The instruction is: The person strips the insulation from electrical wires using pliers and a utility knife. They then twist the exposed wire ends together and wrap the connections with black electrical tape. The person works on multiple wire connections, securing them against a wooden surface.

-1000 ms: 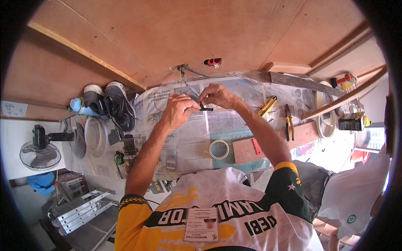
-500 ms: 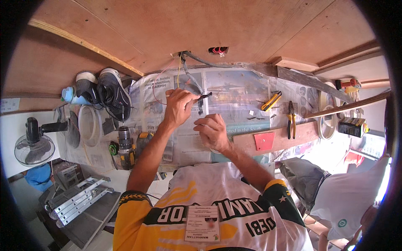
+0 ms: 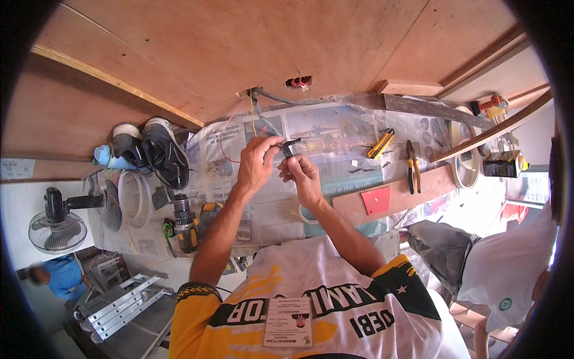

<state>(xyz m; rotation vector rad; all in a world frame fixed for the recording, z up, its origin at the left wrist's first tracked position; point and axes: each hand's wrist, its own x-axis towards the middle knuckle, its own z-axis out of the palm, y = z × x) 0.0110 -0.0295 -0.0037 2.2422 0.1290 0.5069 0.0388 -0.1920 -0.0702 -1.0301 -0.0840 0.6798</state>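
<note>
My left hand (image 3: 256, 164) pinches the end of a grey cable (image 3: 268, 123) where dark material is wrapped. A black strip (image 3: 289, 148), which looks like electrical tape, runs from there to the fingertips of my right hand (image 3: 304, 175). Those fingers are closed on its lower end. A short black end sticks out to the right beyond my left fingertips. Thin yellow (image 3: 253, 116) and reddish (image 3: 225, 128) wires hang beside the cable from a hole in the wooden panel. The exact join under my left fingers is hidden.
Newspaper covers the work surface. To the right lie a yellow utility knife (image 3: 381, 143), pliers (image 3: 413, 167) and a wooden board (image 3: 347, 209) with a red plate (image 3: 376, 201). Shoes (image 3: 161, 149) and a cordless drill (image 3: 185, 221) are left. A co-worker (image 3: 499, 263) is at right.
My right hand has moved up to meet the left and now holds the hanging black strip, pulled straighter. My left hand stays at the cable end. The view has shifted slightly.
</note>
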